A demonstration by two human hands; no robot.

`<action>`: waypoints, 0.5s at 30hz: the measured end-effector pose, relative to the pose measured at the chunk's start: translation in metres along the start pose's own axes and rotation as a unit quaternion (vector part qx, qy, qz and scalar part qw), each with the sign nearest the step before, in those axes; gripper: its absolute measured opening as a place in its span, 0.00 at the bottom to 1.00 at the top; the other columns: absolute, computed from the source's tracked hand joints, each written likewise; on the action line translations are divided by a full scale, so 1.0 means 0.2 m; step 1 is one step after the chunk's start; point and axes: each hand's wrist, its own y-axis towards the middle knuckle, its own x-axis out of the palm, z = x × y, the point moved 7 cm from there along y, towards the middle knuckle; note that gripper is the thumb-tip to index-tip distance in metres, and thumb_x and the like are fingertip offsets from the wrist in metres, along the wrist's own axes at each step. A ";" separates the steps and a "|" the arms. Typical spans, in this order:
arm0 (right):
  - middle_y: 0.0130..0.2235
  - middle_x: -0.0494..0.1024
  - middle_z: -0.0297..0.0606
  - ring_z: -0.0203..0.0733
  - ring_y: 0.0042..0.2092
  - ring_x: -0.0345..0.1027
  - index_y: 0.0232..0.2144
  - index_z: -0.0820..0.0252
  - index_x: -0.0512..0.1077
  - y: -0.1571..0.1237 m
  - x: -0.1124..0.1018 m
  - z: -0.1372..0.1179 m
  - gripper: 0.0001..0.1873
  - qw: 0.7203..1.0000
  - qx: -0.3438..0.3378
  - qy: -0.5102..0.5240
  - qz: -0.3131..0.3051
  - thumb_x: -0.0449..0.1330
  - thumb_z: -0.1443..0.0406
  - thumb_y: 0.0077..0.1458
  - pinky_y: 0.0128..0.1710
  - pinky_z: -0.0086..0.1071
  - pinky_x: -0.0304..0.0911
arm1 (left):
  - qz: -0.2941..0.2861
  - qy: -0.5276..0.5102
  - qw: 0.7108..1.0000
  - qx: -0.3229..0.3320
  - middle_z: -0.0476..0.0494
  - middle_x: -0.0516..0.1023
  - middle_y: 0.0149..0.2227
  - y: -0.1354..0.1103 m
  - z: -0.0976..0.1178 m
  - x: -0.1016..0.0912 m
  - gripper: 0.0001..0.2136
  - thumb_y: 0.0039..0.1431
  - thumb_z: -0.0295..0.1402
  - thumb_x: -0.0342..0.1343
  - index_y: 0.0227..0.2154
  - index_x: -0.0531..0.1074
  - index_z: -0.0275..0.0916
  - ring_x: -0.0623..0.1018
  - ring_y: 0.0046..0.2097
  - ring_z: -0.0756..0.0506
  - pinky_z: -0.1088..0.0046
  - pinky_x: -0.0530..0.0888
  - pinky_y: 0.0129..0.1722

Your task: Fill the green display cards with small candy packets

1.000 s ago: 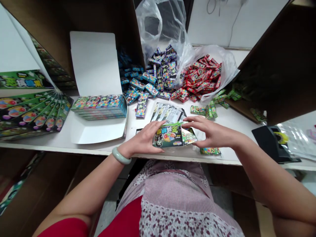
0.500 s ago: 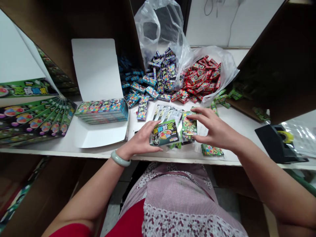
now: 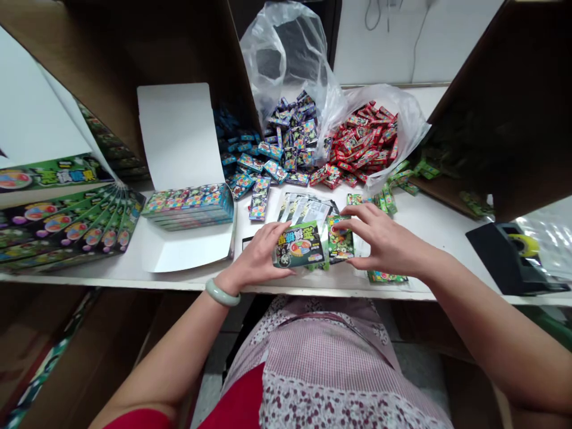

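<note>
My left hand (image 3: 260, 253) is closed on the left end of a printed candy packet (image 3: 299, 245), black and green with a picture of coloured sweets. My right hand (image 3: 384, 239) grips a small green candy box (image 3: 340, 238) by its right side, fingers above and thumb below. The box stands close to the packet's right edge; whether they touch I cannot tell. Behind both hands several flat packets (image 3: 308, 208) lie fanned out, partly covered. Another green box (image 3: 386, 277) rests on the table below my right wrist.
Purple boxes (image 3: 304, 128) and red boxes (image 3: 369, 140) spill from clear bags, beside blue boxes (image 3: 254, 161). At left stands an open white carton (image 3: 179, 131) with stacked boxes (image 3: 192, 202), near fanned printed cartons (image 3: 67, 223). A tape dispenser (image 3: 504, 256) sits right.
My right hand has brought the green box slightly nearer to me and closer to the packet. The left hand keeps its hold. The view has shifted a little.
</note>
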 end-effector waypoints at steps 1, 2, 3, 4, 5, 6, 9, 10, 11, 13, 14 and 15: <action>0.56 0.63 0.49 0.56 0.56 0.58 0.52 0.56 0.64 -0.01 0.00 0.00 0.27 1.000 -0.006 0.007 -0.007 0.64 0.60 0.50 0.53 0.52 0.61 | 0.009 0.002 1.000 -0.009 0.34 0.61 0.59 -0.01 -0.02 -0.01 0.47 0.46 0.44 0.67 0.64 0.47 0.42 0.62 0.61 0.33 0.49 0.62 0.61; 0.56 0.63 0.48 0.56 0.57 0.58 0.53 0.55 0.64 -0.02 -0.01 0.00 0.28 1.000 -0.011 0.015 -0.010 0.64 0.60 0.50 0.53 0.52 0.61 | 0.016 0.005 1.000 -0.016 0.34 0.60 0.59 -0.01 -0.03 -0.02 0.47 0.45 0.44 0.67 0.64 0.47 0.42 0.62 0.61 0.33 0.49 0.61 0.61; 0.56 0.63 0.48 0.55 0.57 0.57 0.53 0.55 0.64 -0.02 -0.01 0.00 0.28 1.000 -0.012 0.020 -0.010 0.64 0.60 0.50 0.54 0.51 0.61 | 0.020 0.008 1.000 -0.020 0.33 0.60 0.59 -0.02 -0.04 -0.03 0.47 0.45 0.44 0.67 0.64 0.47 0.41 0.61 0.62 0.33 0.50 0.60 0.62; 0.56 0.63 0.48 0.55 0.57 0.57 0.54 0.55 0.63 -0.02 -0.02 0.00 0.28 1.000 -0.010 0.023 -0.003 0.64 0.60 0.51 0.54 0.50 0.60 | 0.020 0.011 1.000 -0.021 0.33 0.60 0.59 -0.03 -0.05 -0.03 0.47 0.45 0.44 0.67 0.64 0.47 0.41 0.61 0.62 0.33 0.50 0.60 0.62; 0.56 0.63 0.49 0.54 0.57 0.57 0.54 0.55 0.63 -0.02 -0.03 0.01 0.28 1.000 -0.002 0.021 0.011 0.64 0.60 0.51 0.55 0.50 0.60 | 0.017 0.012 1.000 -0.019 0.34 0.59 0.59 -0.04 -0.05 -0.03 0.47 0.46 0.44 0.67 0.64 0.47 0.41 0.61 0.62 0.33 0.51 0.60 0.62; 0.56 0.63 0.49 0.54 0.57 0.57 0.54 0.56 0.63 -0.02 -0.04 0.01 0.28 0.999 0.009 0.015 0.031 0.64 0.60 0.51 0.55 0.50 0.59 | 0.014 0.012 1.000 -0.019 0.34 0.59 0.59 -0.04 -0.05 -0.03 0.47 0.46 0.44 0.67 0.64 0.47 0.41 0.61 0.62 0.33 0.51 0.60 0.62; 0.56 0.62 0.49 0.55 0.58 0.57 0.53 0.57 0.63 0.01 -0.07 0.03 0.28 0.995 0.043 -0.006 0.090 0.64 0.60 0.51 0.57 0.51 0.58 | 0.016 0.012 1.000 -0.020 0.34 0.59 0.59 -0.04 -0.03 -0.03 0.47 0.46 0.43 0.67 0.64 0.47 0.41 0.62 0.61 0.33 0.50 0.61 0.61; 0.56 0.62 0.49 0.55 0.57 0.57 0.53 0.56 0.63 0.03 -0.06 0.02 0.28 0.994 0.049 -0.013 0.100 0.64 0.60 0.51 0.57 0.51 0.58 | 0.017 0.013 1.000 -0.018 0.34 0.59 0.59 -0.04 -0.03 -0.03 0.47 0.45 0.44 0.67 0.64 0.47 0.42 0.62 0.61 0.33 0.50 0.61 0.61; 0.56 0.62 0.49 0.56 0.57 0.57 0.53 0.56 0.63 0.04 -0.05 0.02 0.28 0.993 0.052 -0.020 0.103 0.63 0.59 0.51 0.56 0.52 0.58 | 0.018 0.016 1.000 -0.016 0.34 0.59 0.59 -0.04 -0.02 -0.03 0.47 0.45 0.44 0.67 0.64 0.47 0.42 0.62 0.61 0.33 0.50 0.61 0.61; 0.56 0.62 0.49 0.56 0.57 0.57 0.53 0.55 0.62 0.05 -0.01 -0.01 0.28 0.994 0.045 -0.025 0.093 0.63 0.60 0.51 0.56 0.52 0.58 | 0.025 0.021 0.999 -0.019 0.34 0.59 0.59 -0.04 -0.02 -0.03 0.47 0.46 0.44 0.67 0.64 0.47 0.41 0.62 0.61 0.33 0.50 0.61 0.61; 0.56 0.62 0.48 0.56 0.56 0.57 0.53 0.55 0.62 0.05 0.00 -0.02 0.27 0.995 0.040 -0.025 0.087 0.63 0.60 0.51 0.55 0.52 0.59 | 0.031 0.023 0.999 -0.023 0.34 0.59 0.59 -0.04 -0.03 -0.04 0.46 0.46 0.44 0.67 0.64 0.47 0.41 0.61 0.61 0.33 0.49 0.61 0.61; 0.57 0.62 0.48 0.56 0.56 0.58 0.53 0.55 0.62 0.05 0.01 -0.02 0.27 0.996 0.034 -0.024 0.081 0.63 0.60 0.51 0.55 0.52 0.59 | 0.035 0.025 0.999 -0.026 0.34 0.59 0.59 -0.05 -0.03 -0.04 0.46 0.46 0.44 0.67 0.64 0.48 0.41 0.61 0.61 0.33 0.49 0.61 0.61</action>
